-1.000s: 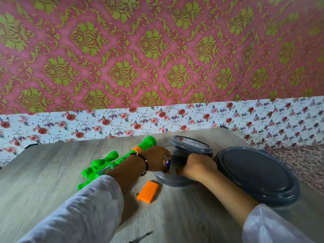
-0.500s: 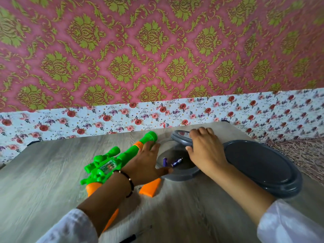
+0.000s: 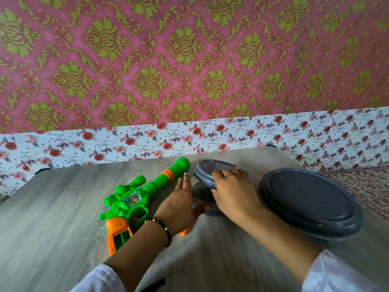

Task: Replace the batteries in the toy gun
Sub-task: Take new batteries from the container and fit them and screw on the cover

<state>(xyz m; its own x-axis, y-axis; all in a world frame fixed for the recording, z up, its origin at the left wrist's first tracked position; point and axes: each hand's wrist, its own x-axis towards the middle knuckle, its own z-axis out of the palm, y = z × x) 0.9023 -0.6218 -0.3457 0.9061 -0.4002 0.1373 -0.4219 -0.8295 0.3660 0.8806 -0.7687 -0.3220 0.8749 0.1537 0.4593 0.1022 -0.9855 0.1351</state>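
Toy gun (image 3: 134,199) lies on table (image 3: 52,207), left of centre, muzzle toward far wall; orange grip w/ battery bay faces near edge and looks open, empty as far as visible.

L hand (image 3: 179,203) now flat, fingers straight, beside barrel; 1 s ago it was pinching a battery over small grey dish (image 3: 202,199). Orange cover (image 3: 184,231) mostly hidden under L wrist.

R hand (image 3: 229,186) has moved from dish to small grey lid (image 3: 212,171), fingers curled over its rim. Batteries seen in dish 0.5 s ago now hidden by both hands.

Reading: old cells look dropped off, dish being closed; fresh cells not yet fitted.

Large grey lid (image 3: 311,201) sits right, close to table's right edge, so little room there. Wide bare table left of gun. Screwdriver (image 3: 162,281) at near edge, between the arms.
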